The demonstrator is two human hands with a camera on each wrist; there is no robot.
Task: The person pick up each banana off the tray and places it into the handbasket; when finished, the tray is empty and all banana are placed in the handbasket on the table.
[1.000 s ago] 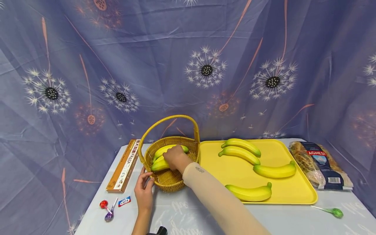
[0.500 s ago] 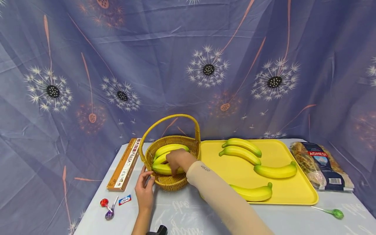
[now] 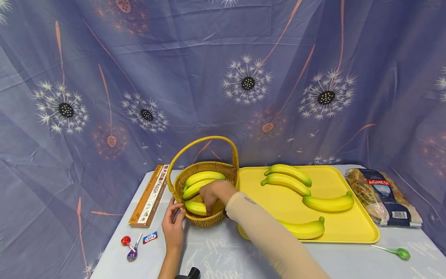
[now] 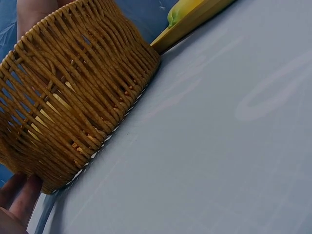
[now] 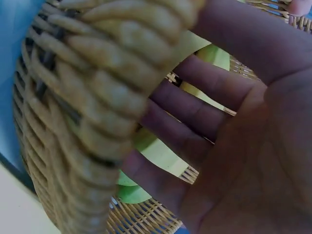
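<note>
Banana [image 3: 195, 208] seemingly gripped by right hand [image 3: 216, 192]; left hand [image 3: 173, 228] holds basket [image 3: 205, 222]; bag [image 3: 383, 199] reads "AGNESI"

A curtained-off staging area, in what kind of building I cannot tell: dandelion-print cloth [image 3: 202, 85] hangs behind and to both sides of a surface [image 3: 226, 259] spread with a pale, lettered covering [image 3: 379, 267]

Soft, even light on the table [image 3: 216, 254], faint shadow below the basket [image 3: 203, 222] toward the near edge, curtain [image 3: 202, 85] darker beyond the far right corner, wrist views dimmer, near rim [image 5: 117, 83] blurred at right wrist
</note>
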